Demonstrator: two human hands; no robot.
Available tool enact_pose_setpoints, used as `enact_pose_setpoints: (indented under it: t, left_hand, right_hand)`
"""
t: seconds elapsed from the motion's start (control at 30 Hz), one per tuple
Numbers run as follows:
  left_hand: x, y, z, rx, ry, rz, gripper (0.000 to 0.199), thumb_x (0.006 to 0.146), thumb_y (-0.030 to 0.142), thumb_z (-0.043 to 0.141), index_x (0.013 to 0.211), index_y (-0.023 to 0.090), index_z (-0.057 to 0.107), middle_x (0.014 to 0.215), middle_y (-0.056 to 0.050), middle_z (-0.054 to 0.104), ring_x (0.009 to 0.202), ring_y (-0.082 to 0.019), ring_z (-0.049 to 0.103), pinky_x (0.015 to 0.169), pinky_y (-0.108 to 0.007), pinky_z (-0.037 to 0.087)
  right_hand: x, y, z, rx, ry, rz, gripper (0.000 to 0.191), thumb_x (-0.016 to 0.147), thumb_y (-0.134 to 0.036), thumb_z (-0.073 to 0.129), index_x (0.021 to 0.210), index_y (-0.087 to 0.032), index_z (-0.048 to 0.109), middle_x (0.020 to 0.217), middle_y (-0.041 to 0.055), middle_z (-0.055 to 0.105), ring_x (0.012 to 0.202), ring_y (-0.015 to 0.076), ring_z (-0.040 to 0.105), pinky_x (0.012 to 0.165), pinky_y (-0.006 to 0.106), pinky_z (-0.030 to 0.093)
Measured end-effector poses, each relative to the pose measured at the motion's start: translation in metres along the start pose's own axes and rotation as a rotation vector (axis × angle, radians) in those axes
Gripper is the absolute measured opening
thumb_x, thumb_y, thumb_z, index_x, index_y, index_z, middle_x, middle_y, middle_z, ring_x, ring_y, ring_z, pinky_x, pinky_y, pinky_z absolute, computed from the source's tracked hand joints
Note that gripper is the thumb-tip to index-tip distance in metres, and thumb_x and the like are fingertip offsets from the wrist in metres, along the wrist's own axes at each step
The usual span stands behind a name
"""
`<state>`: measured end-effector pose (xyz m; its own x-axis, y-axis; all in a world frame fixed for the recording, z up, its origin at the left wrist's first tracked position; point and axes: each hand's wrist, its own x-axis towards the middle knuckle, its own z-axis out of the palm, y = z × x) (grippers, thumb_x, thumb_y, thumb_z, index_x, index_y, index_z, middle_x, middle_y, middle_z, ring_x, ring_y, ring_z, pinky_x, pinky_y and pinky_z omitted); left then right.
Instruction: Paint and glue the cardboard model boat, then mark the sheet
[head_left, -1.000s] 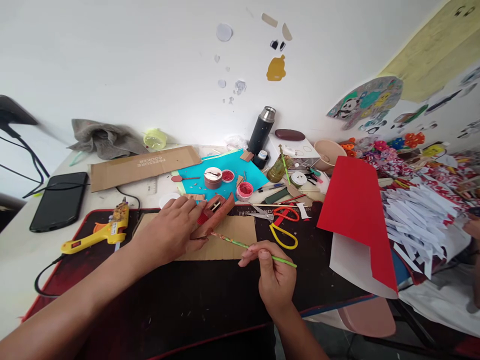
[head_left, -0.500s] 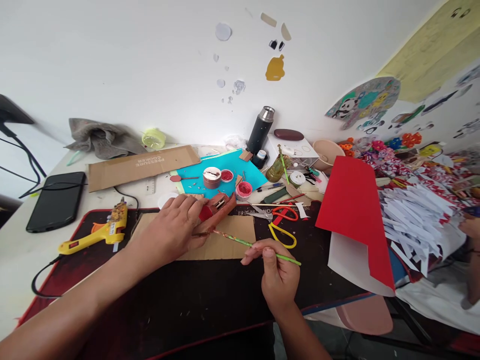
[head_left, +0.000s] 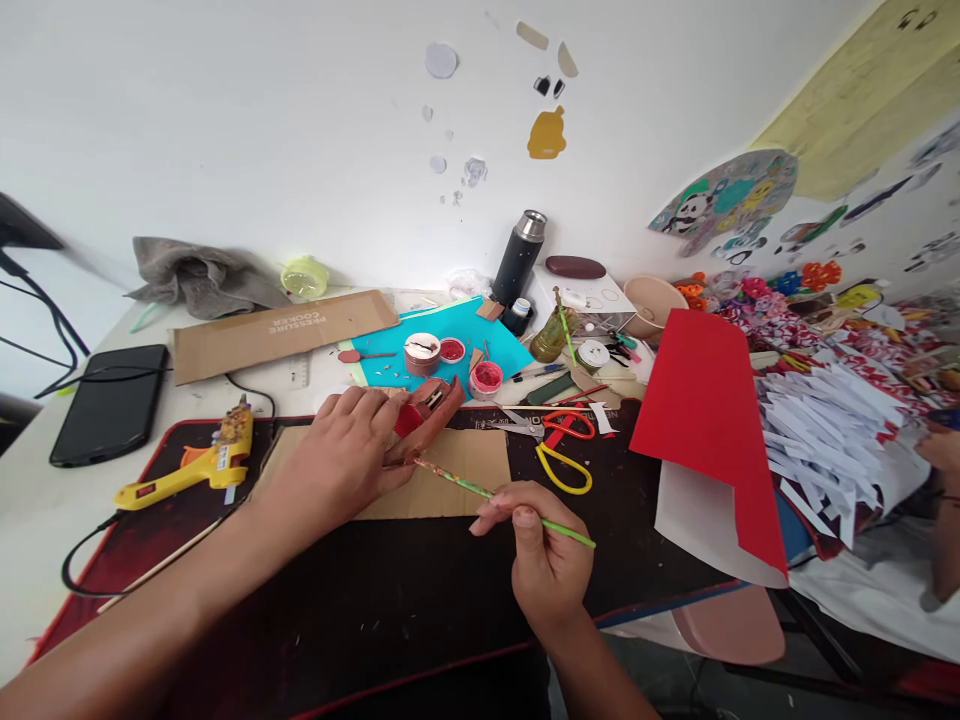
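My left hand is closed around a red-brown painted craft piece with a curved edge and a small slot on top. Its underside is partly hidden by my fingers. In my right hand is a thin green paintbrush, gripped near its middle. The bristle end meets the lower edge of the piece near my left fingertips. Beneath both lies a sheet of brown cardboard. Just behind stand an open pot of red paint and a brown-sided pot with a white top.
Scissors with red and yellow handles lie right of the cardboard. A yellow glue gun and a phone are at left. A black flask stands behind; a red sheet and white paper strips are at right, near another person's hand.
The craft piece and my left hand have shifted slightly left. My right hand and the brush have moved a little left and down, the brush tip staying at the piece's lower edge.
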<state>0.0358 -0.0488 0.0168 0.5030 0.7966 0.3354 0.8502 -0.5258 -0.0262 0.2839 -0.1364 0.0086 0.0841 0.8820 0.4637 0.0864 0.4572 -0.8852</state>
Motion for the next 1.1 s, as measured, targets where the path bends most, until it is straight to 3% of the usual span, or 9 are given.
enact_pose_setpoints:
  t: [0.27,0.5,0.73,0.97,1.1]
  left_hand:
    - [-0.0014,0.0004,0.0023,-0.013,-0.006,-0.005,0.082,0.087,0.04,0.09,0.155,0.012,0.054,0.138,-0.023,0.073,0.125,-0.044,0.067,0.104,-0.054,0.054]
    - [-0.0006,0.0022,-0.0009,-0.046,-0.04,-0.029,0.079,0.093,0.043,0.082,0.16,0.016,0.05,0.139,-0.022,0.072,0.126,-0.043,0.067,0.105,-0.054,0.053]
    - [-0.0018,0.0011,0.0021,-0.068,-0.033,-0.041,0.078,0.09,0.037,0.085,0.157,0.014,0.054,0.138,-0.023,0.072,0.128,-0.045,0.066,0.105,-0.055,0.053]
    - [-0.0008,0.0017,-0.0014,-0.04,-0.046,-0.021,0.08,0.093,0.045,0.084,0.159,0.014,0.051,0.139,-0.022,0.072,0.125,-0.043,0.066,0.105,-0.054,0.053]
    - [-0.0015,0.0013,0.0005,-0.034,-0.028,-0.021,0.079,0.093,0.042,0.083,0.159,0.015,0.05,0.14,-0.022,0.072,0.128,-0.043,0.066,0.105,-0.053,0.054]
  right_hand:
    - [0.0032,0.0003,0.0037,-0.086,-0.028,-0.02,0.028,0.118,-0.033,0.056,0.107,-0.025,0.081,0.084,0.0019,0.085,0.068,0.0177,0.082,0.069,0.03,0.066]
    - [0.0018,0.0032,-0.0017,-0.055,0.084,0.048,0.028,0.117,-0.035,0.058,0.103,-0.024,0.08,0.082,0.0022,0.084,0.061,0.0187,0.081,0.064,0.032,0.067]
    - [0.0015,0.0025,0.0052,-0.059,-0.024,-0.001,0.028,0.118,-0.033,0.057,0.106,-0.026,0.081,0.085,0.0023,0.085,0.067,0.0185,0.083,0.069,0.031,0.066]
    - [0.0024,0.0053,-0.003,-0.03,0.098,0.049,0.027,0.118,-0.033,0.057,0.105,-0.026,0.08,0.084,0.0004,0.083,0.063,0.0165,0.081,0.063,0.028,0.066]
    - [0.0003,0.005,0.0005,-0.031,0.027,0.026,0.028,0.118,-0.034,0.057,0.106,-0.025,0.08,0.085,0.0019,0.084,0.065,0.0179,0.082,0.069,0.032,0.067]
